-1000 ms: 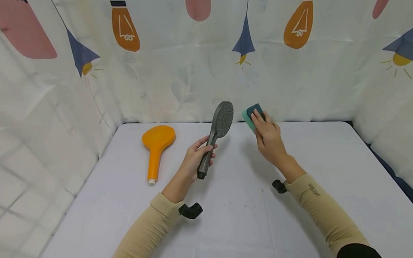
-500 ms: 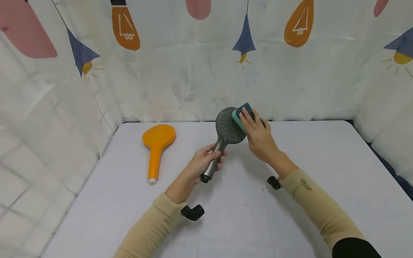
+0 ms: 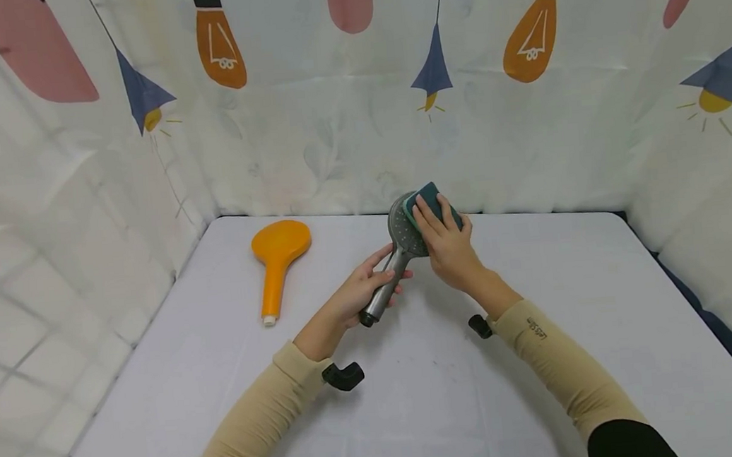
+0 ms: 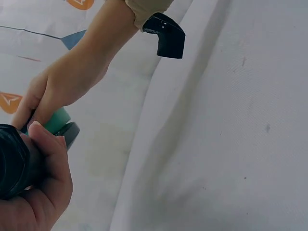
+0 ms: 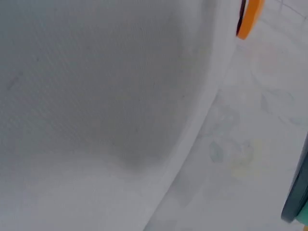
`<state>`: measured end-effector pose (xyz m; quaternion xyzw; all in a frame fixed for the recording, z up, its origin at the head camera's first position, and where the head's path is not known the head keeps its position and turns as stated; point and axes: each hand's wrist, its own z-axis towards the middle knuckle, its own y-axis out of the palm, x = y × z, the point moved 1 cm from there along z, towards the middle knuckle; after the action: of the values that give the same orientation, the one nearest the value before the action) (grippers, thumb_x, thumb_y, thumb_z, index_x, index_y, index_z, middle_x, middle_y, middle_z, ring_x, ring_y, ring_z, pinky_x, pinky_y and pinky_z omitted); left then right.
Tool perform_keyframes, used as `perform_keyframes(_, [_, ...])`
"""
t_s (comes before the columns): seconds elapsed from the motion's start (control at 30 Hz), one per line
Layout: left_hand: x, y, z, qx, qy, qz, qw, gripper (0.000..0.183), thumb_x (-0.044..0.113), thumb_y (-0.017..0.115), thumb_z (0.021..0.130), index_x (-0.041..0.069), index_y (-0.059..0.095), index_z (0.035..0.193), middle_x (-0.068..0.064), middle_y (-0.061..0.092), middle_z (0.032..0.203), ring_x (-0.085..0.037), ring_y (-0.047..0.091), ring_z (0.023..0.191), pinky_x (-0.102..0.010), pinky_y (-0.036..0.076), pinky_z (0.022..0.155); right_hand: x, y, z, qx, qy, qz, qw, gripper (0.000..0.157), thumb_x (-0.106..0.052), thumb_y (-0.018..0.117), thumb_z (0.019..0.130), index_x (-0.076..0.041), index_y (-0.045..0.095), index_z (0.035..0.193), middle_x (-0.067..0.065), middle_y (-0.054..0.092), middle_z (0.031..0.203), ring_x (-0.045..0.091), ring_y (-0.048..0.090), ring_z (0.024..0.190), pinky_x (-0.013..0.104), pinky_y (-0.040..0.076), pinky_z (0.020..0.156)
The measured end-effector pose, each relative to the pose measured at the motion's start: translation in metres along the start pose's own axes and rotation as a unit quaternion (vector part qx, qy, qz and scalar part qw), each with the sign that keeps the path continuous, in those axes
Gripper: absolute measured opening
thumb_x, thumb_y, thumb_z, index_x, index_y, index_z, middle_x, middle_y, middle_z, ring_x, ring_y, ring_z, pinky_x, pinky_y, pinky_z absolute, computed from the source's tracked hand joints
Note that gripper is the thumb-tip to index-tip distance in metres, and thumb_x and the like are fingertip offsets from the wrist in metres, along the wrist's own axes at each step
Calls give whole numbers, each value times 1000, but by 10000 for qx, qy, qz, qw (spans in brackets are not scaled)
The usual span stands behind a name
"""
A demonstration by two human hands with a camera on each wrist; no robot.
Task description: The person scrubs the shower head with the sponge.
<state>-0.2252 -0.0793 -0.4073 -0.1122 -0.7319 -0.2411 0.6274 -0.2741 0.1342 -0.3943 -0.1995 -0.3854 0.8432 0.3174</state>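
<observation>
My left hand (image 3: pixel 362 291) grips the handle of a grey shower head (image 3: pixel 403 236), held tilted above the table with its round nozzle face turned up toward me. In the left wrist view, the fingers of the left hand (image 4: pixel 48 178) curl round the handle's dark end (image 4: pixel 12 161). A two-tone green sponge (image 3: pixel 430 199) lies against the right part of the nozzle face. My right hand (image 3: pixel 449 247) holds that sponge, fingers spread over its dark side, and covers part of the face. In the right wrist view, only the dark rim of the shower head (image 5: pixel 297 195) shows.
An orange shower-head-shaped object (image 3: pixel 277 266) with a white end lies on the white-covered table (image 3: pixel 416 402), left of my left hand. Printed fabric walls (image 3: pixel 333 117) stand behind the table's far edge and at both sides. A black wrist mount (image 3: pixel 343 376) juts from the left sleeve.
The right hand has brought the sponge leftward onto the nozzle face. The left hand has turned the shower head's face toward me and shifted slightly right. The orange object has stayed put.
</observation>
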Motion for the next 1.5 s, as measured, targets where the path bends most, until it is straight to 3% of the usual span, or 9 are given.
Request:
perform_keyframes(0.17, [1, -1, -1, -41, 66, -31, 10000, 61, 10, 41, 111, 17, 16, 166, -26, 55, 142, -11, 61, 85, -20, 54, 68, -7, 1, -1, 90, -662, 51, 9978, 59, 5, 61, 96, 2, 44, 152, 19, 39, 159, 50, 22, 148, 79, 27, 94])
perform_keyframes(0.4, [1, -1, -5, -142, 25, -69, 9999, 59, 11, 40, 112, 14, 16, 166, -24, 59, 138, -11, 61, 85, -20, 53, 70, 3, -3, 1, 229, -1066, -579, 9924, 66, 7, 72, 86, -1, 52, 148, 14, 47, 155, 49, 36, 142, 75, 37, 88])
perform_keyframes(0.5, [-1, -2, -5, -192, -2, -24, 9998, 59, 11, 40, 112, 14, 16, 166, -25, 59, 137, -10, 60, 84, -20, 53, 70, 9, -5, 2, 316, -855, -570, 9942, 62, 9, 68, 89, 1, 51, 148, 15, 47, 155, 49, 37, 141, 76, 37, 88])
perform_keyframes(0.77, [-1, 0, -5, -210, -94, 417, 9989, 62, 7, 44, 109, 15, 20, 165, -35, 52, 141, -13, 59, 82, -21, 53, 66, 10, 0, 10, 540, 392, 196, 9976, 54, 6, 51, 100, 3, 42, 153, 17, 39, 160, 44, 24, 150, 77, 24, 98])
perform_keyframes(0.9, [-1, 0, -2, -221, -30, 444, 9988, 62, 7, 44, 109, 15, 19, 165, -36, 52, 140, -12, 59, 79, -21, 52, 65, -10, 3, 13, 387, -214, 168, 9989, 55, 8, 55, 98, 4, 44, 152, 18, 41, 158, 47, 26, 148, 79, 27, 96])
perform_keyframes(1.03, [1, 1, -3, -176, -6, 372, 9992, 62, 8, 44, 109, 13, 18, 165, -36, 51, 140, -10, 59, 77, -20, 52, 65, -27, 4, 13, 223, -942, -71, 9953, 66, 9, 72, 88, 3, 48, 149, 17, 44, 156, 48, 32, 144, 79, 35, 91])
perform_keyframes(1.2, [1, -1, -5, -181, 50, 395, 9990, 62, 8, 44, 109, 12, 18, 165, -37, 51, 140, -10, 58, 78, -20, 52, 65, -25, 2, 13, 175, -1364, -643, 9884, 71, 4, 80, 83, -2, 52, 148, 12, 48, 154, 44, 38, 142, 74, 42, 90])
perform_keyframes(1.33, [2, -1, -6, -203, 56, 398, 9990, 61, 7, 44, 109, 12, 20, 165, -36, 51, 140, -10, 58, 80, -20, 51, 65, -8, 0, 13, 348, -1192, -1024, 9870, 63, 2, 74, 89, -3, 53, 147, 10, 49, 154, 44, 41, 140, 73, 45, 89])
perform_keyframes(1.5, [2, -1, -7, -137, 38, 227, 9996, 61, 8, 44, 109, 13, 20, 165, -35, 52, 140, -11, 59, 81, -19, 52, 65, 15, -4, 7, 483, -518, -882, 9936, 59, 6, 64, 93, 0, 50, 150, 13, 47, 155, 47, 38, 141, 75, 41, 88])
